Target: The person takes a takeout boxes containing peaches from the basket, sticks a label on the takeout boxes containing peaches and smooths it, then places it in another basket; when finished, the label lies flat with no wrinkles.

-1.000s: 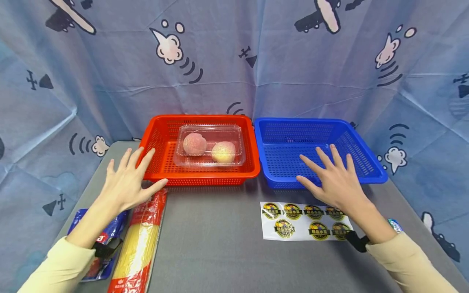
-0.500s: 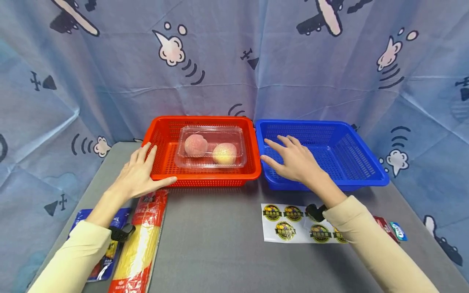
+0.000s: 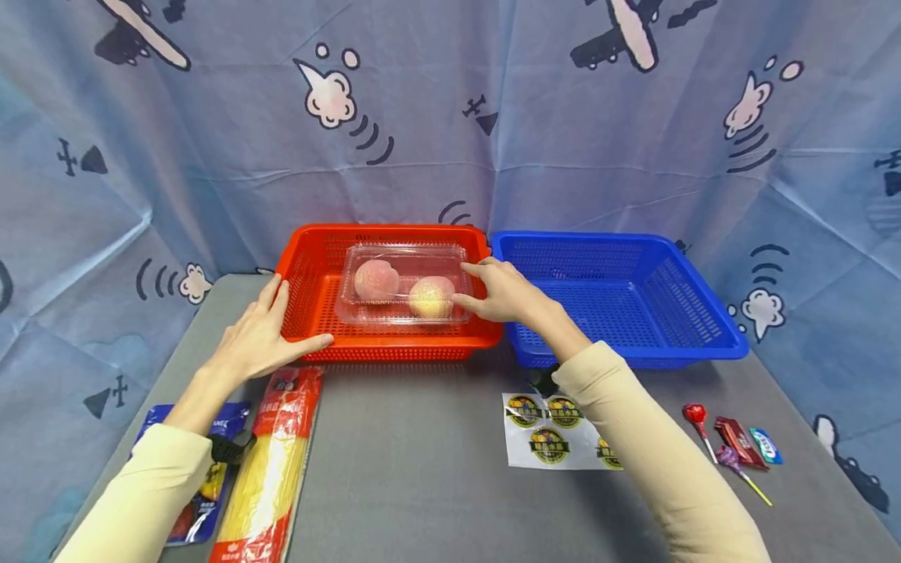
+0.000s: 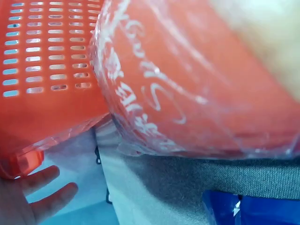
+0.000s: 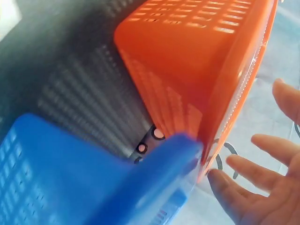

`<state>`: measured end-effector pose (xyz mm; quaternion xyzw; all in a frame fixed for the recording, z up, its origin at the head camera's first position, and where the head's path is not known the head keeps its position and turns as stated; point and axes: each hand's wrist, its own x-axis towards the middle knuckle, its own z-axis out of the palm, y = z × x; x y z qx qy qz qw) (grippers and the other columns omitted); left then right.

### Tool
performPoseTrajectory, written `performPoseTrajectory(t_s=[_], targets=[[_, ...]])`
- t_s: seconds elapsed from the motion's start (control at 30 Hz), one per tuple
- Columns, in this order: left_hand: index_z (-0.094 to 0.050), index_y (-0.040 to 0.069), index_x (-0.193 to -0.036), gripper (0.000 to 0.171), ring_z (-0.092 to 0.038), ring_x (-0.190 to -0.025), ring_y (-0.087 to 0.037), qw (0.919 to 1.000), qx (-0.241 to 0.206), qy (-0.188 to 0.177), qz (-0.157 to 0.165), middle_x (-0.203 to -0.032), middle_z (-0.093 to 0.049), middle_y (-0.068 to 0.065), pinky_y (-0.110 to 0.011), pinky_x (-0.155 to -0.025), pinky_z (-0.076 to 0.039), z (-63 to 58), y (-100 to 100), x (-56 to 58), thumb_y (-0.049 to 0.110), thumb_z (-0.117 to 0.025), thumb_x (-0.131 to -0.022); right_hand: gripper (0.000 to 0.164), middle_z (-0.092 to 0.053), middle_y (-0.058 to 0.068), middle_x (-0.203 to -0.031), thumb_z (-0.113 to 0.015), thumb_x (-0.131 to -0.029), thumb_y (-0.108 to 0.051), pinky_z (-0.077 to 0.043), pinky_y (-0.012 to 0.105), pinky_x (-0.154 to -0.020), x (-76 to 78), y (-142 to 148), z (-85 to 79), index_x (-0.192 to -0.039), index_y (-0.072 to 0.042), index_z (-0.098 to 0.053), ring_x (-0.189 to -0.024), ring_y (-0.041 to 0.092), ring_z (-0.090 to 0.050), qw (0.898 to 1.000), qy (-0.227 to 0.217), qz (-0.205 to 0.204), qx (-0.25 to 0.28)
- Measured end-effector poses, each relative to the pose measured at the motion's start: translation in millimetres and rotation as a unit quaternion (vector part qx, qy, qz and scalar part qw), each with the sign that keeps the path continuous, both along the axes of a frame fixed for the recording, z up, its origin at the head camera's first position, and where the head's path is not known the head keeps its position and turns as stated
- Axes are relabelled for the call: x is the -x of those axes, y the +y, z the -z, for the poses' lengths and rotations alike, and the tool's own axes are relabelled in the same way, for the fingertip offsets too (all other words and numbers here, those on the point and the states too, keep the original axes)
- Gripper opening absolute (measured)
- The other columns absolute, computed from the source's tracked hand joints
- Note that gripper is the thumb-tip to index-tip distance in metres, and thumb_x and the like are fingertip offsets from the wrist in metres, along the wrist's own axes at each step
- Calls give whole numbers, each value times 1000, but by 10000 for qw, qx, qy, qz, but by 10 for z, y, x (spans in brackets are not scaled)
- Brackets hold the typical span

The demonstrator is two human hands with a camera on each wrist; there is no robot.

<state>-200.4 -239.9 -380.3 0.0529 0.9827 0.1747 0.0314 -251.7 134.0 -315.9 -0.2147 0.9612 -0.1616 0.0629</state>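
Note:
A red basket [image 3: 394, 342] holds a clear lidded plastic box [image 3: 408, 314] with two peaches [image 3: 432, 297] inside. At the basket's left front corner is my left hand [image 3: 252, 338], fingers straight along its left side and thumb stretched over the front rim. My right hand [image 3: 508, 294] reaches over the basket's right rim, its fingertips right at the box's right end. In the right wrist view the fingers [image 5: 262, 171] are spread and relaxed beside the red rim. Neither hand grips anything.
A blue basket [image 3: 626, 358] stands right of the red one. A noodle pack [image 3: 263, 469] and a blue pouch [image 3: 204, 508] lie at left. A sticker sheet [image 3: 528, 457] lies at front centre, with lollipops [image 3: 694, 413], a red wrapper [image 3: 739, 442] and a small packet [image 3: 766, 446] at right.
My right hand has moved left from above the blue basket to the red basket's right side, uncovering lollipops on the table. My left hand has shifted slightly in at the red basket's corner.

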Motion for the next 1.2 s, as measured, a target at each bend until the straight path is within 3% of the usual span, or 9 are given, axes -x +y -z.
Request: performPoseTrajectory(t_s=[0.13, 0.27, 0.43, 0.5, 0.63, 0.9, 1.03, 1.13, 1.2], targets=[[0, 0, -163, 130, -25, -149, -56, 10000, 7, -41, 3, -174, 10, -13, -79, -103, -37, -4, -4, -2, 86, -55, -81, 73, -67, 27, -121, -66, -98, -38, -49, 48, -107, 78, -93, 1, -152, 3, -42, -122, 39, -57, 9994, -269, 56, -191], [3, -1, -162, 131, -23, -149, -58, 9999, -122, -46, 0, -173, 13, -13, -78, -109, -33, 6, -8, -2, 84, -56, -82, 70, -69, 23, -120, -68, -96, -41, -46, 49, -105, 118, -165, 11, -148, 2, -51, -120, 39, -49, 9965, -531, 340, -555], [6, -2, -162, 132, -20, -149, -60, 9997, -219, -100, -3, -172, 16, -14, -77, -112, -29, 23, 0, 7, 83, -57, -82, 50, -67, 17, -105, -69, -94, -47, -35, 52, -101, 134, -235, 42, -117, -2, -69, -116, 37, -39, 9912, -680, 604, -965], [7, -1, -162, 132, -20, -149, -59, 9997, -210, -104, -11, -173, 15, -14, -77, -112, -30, 25, -1, 12, 83, -57, -82, 44, -66, 16, -99, -70, -94, -46, -32, 54, -103, 140, -261, 48, -106, -3, -69, -116, 37, -39, 9914, -630, 636, -958], [6, -1, -162, 132, -22, -149, -58, 9998, -180, -69, -24, -173, 11, -16, -76, -111, -32, 18, -3, 13, 83, -58, -82, 38, -67, 16, -99, -71, -93, -42, -29, 55, -105, 150, -332, 48, -102, -5, -69, -117, 38, -39, 9923, -570, 653, -881], [4, -3, -162, 131, -22, -148, -60, 9997, -232, -28, 25, -173, 9, -18, -74, -115, -29, 16, -7, 6, 81, -58, -83, 38, -57, 6, -80, -67, -96, -44, -34, 39, -85, 224, -506, 16, -86, -7, -63, -96, 28, -52, 9942, -707, 365, -728], [5, -3, -162, 131, -22, -148, -59, 9996, -275, -17, 20, -173, 9, -17, -73, -116, -28, 18, -4, 4, 80, -58, -83, 45, -67, 13, -104, -67, -97, -40, -49, 36, -93, 304, -532, -36, -118, -1, -69, -105, 28, -58, 9933, -983, 486, -365], [5, -3, -162, 131, -22, -148, -59, 9996, -274, -37, 4, -173, 9, -17, -73, -116, -28, 16, -1, 2, 81, -59, -83, 63, -60, 18, -140, -67, -97, -37, -55, 40, -102, 361, -539, -67, -146, 0, -52, -122, 30, -58, 9888, -1328, 685, -59], [5, -2, -162, 131, -21, -149, -59, 9996, -270, -65, 2, -173, 9, -17, -73, -117, -27, 12, 1, 7, 81, -58, -83, 69, -52, 19, -150, -67, -97, -36, -57, 41, -101, 395, -541, -77, -153, -2, -44, -127, 32, -57, 9830, -1599, 902, 94]])
